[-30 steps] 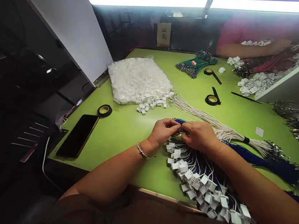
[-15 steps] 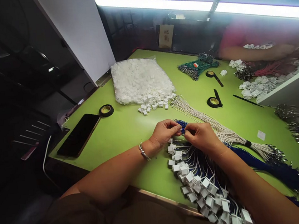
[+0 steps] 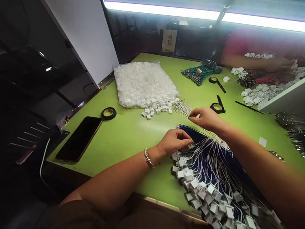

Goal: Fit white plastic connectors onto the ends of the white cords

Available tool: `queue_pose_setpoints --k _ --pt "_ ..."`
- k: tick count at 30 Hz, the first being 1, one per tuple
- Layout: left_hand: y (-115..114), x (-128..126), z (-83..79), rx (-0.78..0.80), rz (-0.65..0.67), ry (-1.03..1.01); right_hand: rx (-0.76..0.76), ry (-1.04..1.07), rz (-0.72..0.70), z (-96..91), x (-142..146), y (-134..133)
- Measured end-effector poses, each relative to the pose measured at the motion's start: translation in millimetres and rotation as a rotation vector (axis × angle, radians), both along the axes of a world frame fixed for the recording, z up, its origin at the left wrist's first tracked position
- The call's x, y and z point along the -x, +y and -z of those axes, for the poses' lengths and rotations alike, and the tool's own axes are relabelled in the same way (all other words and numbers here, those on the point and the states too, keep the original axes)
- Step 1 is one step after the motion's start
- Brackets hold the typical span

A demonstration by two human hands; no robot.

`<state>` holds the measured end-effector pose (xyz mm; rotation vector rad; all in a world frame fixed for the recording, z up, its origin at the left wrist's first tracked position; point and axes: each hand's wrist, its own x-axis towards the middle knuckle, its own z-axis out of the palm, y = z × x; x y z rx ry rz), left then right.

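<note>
My left hand rests closed at the head of a pile of blue and white wires with white connectors, pinching something small I cannot make out. Farther back, my right hand is closed in a pinch on the tips of the white wire bundle. A blue wire bundle lies just under the right wrist. A silver bracelet sits on my left wrist.
A clear bag of white connectors lies at the back, loose ones spilling out. Black tape rolls and a dark phone lie on the green table. Green wires and another person's arm are at the far right.
My right hand left the left hand and moved back and right to the tips of the white wire bundle. The left hand stayed by the connector pile. The view shifted slightly.
</note>
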<state>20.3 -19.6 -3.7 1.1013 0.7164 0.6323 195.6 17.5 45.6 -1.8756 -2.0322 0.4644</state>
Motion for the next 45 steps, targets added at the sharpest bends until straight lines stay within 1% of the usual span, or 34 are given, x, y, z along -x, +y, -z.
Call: queue_pose_setpoints --k 1,2,4,6,8,9,11,13,15,17,18,20,22,24,26,28,30,35,41,43,45 --pt "-0.5 0.1 0.6 -0.008 0.039 -0.001 0.011 -0.022 -0.027 4.7 3.8 11.3" --pt "-1.0 0.2 1.5 -0.016 0.076 -0.004 -0.007 -0.038 -0.021 11.0 9.2 21.3" --pt "-2.0 0.4 3.3 -0.054 0.139 -0.005 -0.021 -0.122 0.037 26.0 22.4 36.0" --pt "-3.1 0.3 4.5 -0.099 0.163 -0.005 -0.016 -0.224 0.108 38.5 34.2 43.5" --pt "-3.3 -0.1 4.6 -0.084 0.132 -0.013 -0.007 -0.288 0.142 43.4 40.6 45.5" --pt "-2.9 -0.2 4.1 -0.055 0.102 -0.019 -0.012 -0.295 0.143 42.4 41.3 44.7" --pt "-0.9 0.2 2.4 0.004 0.002 -0.043 -0.040 -0.254 0.129 34.2 38.2 39.6" --pt "2.1 1.5 0.6 0.020 -0.118 -0.078 -0.062 -0.111 0.126 21.1 30.4 28.1" --pt "5.0 2.8 0.1 0.028 -0.200 -0.119 -0.016 0.136 0.127 8.8 20.1 9.5" --pt "6.9 3.3 1.1 0.052 -0.215 -0.156 0.076 0.409 0.118 1.9 9.9 -14.1" --pt "7.4 3.2 1.9 0.072 -0.211 -0.179 0.103 0.511 0.113 1.1 5.8 -26.4" --pt "7.9 2.7 3.3 0.123 -0.196 -0.227 0.103 0.611 0.105 4.6 0.6 -48.8" --pt "8.4 2.6 3.8 0.182 -0.177 -0.261 0.034 0.585 0.097 12.0 0.2 -65.4" --pt "9.1 3.5 3.4 0.225 -0.158 -0.269 -0.082 0.501 0.081 19.5 3.4 -75.0" --pt "10.0 4.8 3.1 0.235 -0.147 -0.272 -0.199 0.421 0.048 24.5 7.9 -78.9" --pt "10.8 5.8 3.5 0.224 -0.136 -0.284 -0.260 0.363 -0.002 26.6 11.3 -79.5" --pt "11.0 6.0 4.4 0.208 -0.128 -0.294 -0.266 0.329 -0.033 27.0 12.7 -78.8" --pt "9.4 3.5 4.5 0.183 -0.103 -0.294 -0.231 0.267 -0.017 27.0 12.0 -78.4" --pt "8.5 2.9 4.5 0.170 -0.133 -0.297 -0.181 0.111 -0.066 25.1 12.0 -79.5" --pt "8.4 3.3 5.2 0.143 -0.125 -0.278 -0.169 0.074 -0.095 24.9 11.1 -79.5" --pt "7.9 3.6 5.2 0.081 -0.119 -0.252 -0.156 0.073 -0.123 25.7 9.6 -79.1"
